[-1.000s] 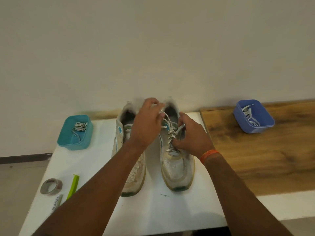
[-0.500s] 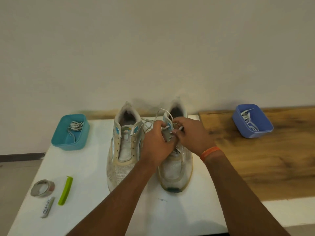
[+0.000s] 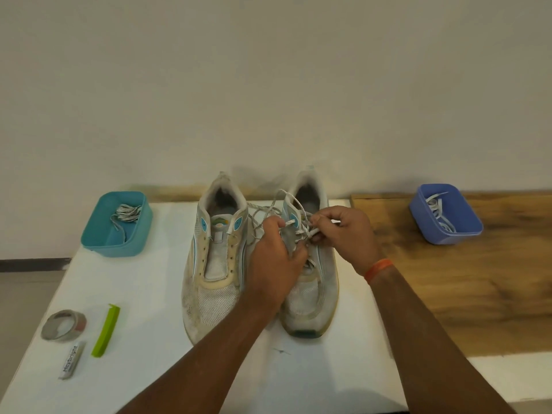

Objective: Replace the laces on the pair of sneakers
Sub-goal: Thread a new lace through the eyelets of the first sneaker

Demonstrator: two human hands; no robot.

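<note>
Two worn white sneakers stand side by side on the white table [image 3: 155, 309], toes toward me. The left sneaker [image 3: 213, 264] has no lace in its eyelets. The right sneaker [image 3: 313, 282] carries a white lace [image 3: 291, 201] that loops loosely above its tongue and trails toward the left shoe. My left hand [image 3: 274, 264] rests over the right sneaker's throat and pinches the lace at an upper eyelet. My right hand [image 3: 348, 234], with an orange wristband, pinches a lace end just right of the tongue.
A teal tub [image 3: 118, 224] with a bundled lace stands back left. A blue tub [image 3: 445, 216] with white laces sits on the wooden surface [image 3: 478, 288] to the right. A tape roll [image 3: 64, 324], green clip [image 3: 106, 330] and small tube [image 3: 71, 360] lie front left.
My left hand dropped from above the shoes onto the right sneaker's throat, uncovering the left sneaker. My right hand shifted up toward the tongue. The lace now hangs in loose loops.
</note>
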